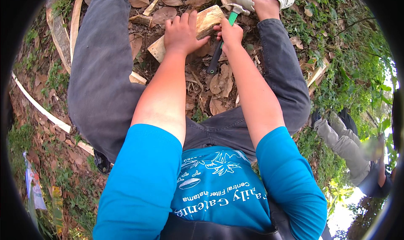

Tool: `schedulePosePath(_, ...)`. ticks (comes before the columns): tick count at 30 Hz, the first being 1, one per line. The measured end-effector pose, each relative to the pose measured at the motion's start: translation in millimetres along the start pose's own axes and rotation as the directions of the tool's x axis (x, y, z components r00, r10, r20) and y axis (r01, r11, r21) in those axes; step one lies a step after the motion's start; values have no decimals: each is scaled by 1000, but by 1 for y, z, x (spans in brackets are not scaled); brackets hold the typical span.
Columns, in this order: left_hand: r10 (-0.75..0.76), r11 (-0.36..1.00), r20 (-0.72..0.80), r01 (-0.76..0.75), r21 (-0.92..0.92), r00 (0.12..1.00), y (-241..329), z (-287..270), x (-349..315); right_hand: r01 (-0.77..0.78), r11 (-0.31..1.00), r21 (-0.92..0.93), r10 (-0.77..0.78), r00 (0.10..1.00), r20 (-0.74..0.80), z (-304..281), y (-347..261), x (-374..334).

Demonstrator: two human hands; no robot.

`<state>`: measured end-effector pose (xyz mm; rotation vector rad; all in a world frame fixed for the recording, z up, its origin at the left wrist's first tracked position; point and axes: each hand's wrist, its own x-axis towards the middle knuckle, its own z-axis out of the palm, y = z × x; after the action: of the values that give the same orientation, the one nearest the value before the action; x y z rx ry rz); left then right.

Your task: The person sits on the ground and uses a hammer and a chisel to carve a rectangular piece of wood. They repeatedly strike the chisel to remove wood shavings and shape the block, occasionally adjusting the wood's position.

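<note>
A pale, rough-cut wood block [210,20] lies slanted on the leafy ground between my legs. My left hand [182,34] spans it from above, fingers reaching over its far edge and thumb out on the near side. Just to the right, my right hand [230,34] is closed around the handle of a hammer [232,18]. The handle is green near the metal head and black toward its lower end, which points down toward me. The hammer's head is up by my right shoe, close to the block's right end. My hand covers part of the block's middle.
My legs in dark trousers [101,50] frame the work spot. Dry leaves [221,82] and wood offcuts [142,20] litter the ground. Long wood strips [42,107] lie at left. Another person's trousered legs [343,143] show at right, beside green plants [349,71].
</note>
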<state>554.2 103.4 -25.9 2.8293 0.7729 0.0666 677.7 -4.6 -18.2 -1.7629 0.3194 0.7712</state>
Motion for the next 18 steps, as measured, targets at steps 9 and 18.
schedulePosePath(9, 72, 991, -9, -71, 117, 997, 5, 8, 7, 170, 975, 144, -196, 962, 191, -127, -77, -148)
schedulePosePath(18, 123, 984, 329, -158, 84, 936, -37, 37, 49, 342, 934, -104, -352, 828, -436, -389, -28, -420)
